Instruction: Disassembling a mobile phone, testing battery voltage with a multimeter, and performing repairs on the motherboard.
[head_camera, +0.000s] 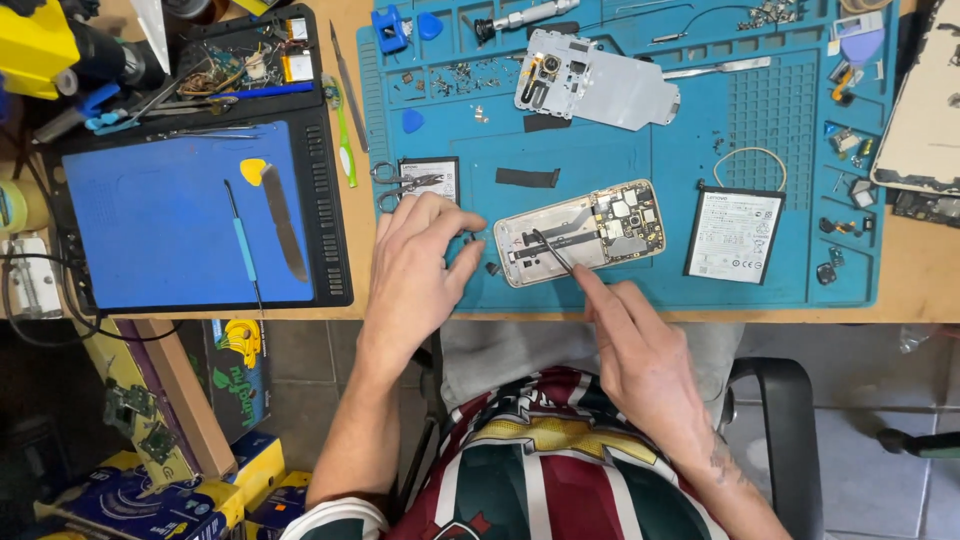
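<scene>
An opened phone (583, 232) with its circuit board exposed lies on the teal repair mat (620, 150). My right hand (635, 350) pinches thin black tweezers (553, 251), their tips resting on the phone's lower half. My left hand (418, 265) lies on the mat just left of the phone, fingers spread, with fingertips near the phone's left end; nothing is held in it.
A white battery (733, 235) lies right of the phone, a metal inner frame (590, 85) behind it. Small scissors (400, 185) sit left. A blue mat (180, 215) with a spudger lies at far left. Screws and small parts dot the mat's top compartments.
</scene>
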